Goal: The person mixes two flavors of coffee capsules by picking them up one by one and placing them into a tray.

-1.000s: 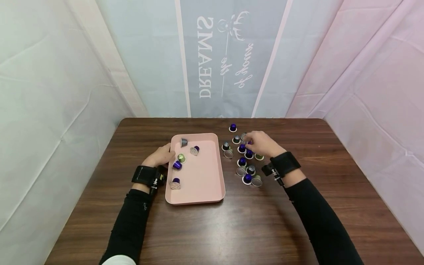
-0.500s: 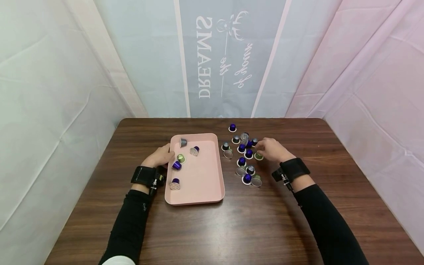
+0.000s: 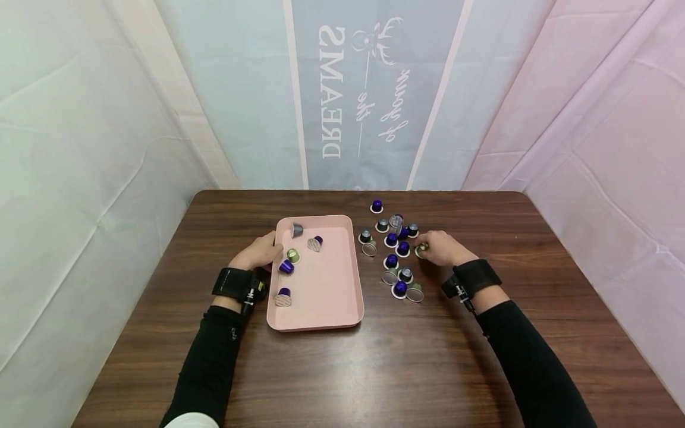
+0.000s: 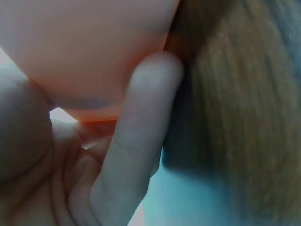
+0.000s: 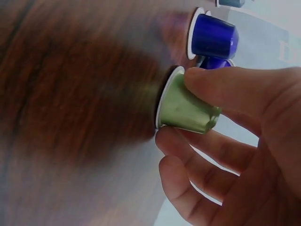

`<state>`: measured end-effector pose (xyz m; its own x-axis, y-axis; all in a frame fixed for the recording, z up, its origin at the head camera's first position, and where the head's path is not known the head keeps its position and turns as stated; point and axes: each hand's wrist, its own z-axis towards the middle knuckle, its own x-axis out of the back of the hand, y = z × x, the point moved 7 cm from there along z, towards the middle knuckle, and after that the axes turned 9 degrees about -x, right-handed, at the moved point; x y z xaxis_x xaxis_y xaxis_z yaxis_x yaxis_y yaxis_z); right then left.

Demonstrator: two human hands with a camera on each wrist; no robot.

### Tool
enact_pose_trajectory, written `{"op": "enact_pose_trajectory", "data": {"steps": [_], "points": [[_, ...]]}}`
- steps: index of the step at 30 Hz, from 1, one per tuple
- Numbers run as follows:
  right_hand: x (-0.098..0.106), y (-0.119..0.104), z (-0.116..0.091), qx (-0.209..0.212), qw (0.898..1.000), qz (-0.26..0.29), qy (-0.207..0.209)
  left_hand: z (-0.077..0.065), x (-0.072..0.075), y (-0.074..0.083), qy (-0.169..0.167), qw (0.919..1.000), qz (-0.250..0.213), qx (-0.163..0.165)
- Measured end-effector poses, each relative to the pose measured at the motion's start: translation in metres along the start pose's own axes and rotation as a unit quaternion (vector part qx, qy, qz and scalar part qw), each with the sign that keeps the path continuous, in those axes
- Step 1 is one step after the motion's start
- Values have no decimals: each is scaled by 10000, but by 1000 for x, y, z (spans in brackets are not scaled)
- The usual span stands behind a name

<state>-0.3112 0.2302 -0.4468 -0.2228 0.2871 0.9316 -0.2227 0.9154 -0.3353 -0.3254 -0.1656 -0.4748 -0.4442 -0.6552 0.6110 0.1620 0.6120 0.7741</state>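
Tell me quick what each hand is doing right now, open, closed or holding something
Left hand: closed on the edge of the pink tray.
Right hand: closed, pinching a green coffee pod.

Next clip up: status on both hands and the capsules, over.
Left hand gripping pink tray by its edge. Right hand pinching green capsule, lift unclear. In the way: loose capsules between green capsule and pink tray.

Fingers point(image 4: 138, 122) grip pink tray point(image 4: 94, 47) (blurred).
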Motion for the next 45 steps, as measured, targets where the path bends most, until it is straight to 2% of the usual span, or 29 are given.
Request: {"op": "enact_pose_trajectory", "data": {"steps": [9,17,30,37,45], "points": [[6,1,-6,-15,9999,-115,126,0,-1,0,-7,10000,-49,84],[20,-11,-15,-67,9996,-70,249,-1,0,0,-19,10000,-39,54],[40,-58,-23,421,9976,59,553,0,-1,2,-49,9999,-104,100],[40,-82,-22,741,9951,175,628,-1,-4,-1,-53,9994,-283,215],[34,-115,-12,1182,9911,229,570,-1,-1,1,-16,9997,-202,144]]}}
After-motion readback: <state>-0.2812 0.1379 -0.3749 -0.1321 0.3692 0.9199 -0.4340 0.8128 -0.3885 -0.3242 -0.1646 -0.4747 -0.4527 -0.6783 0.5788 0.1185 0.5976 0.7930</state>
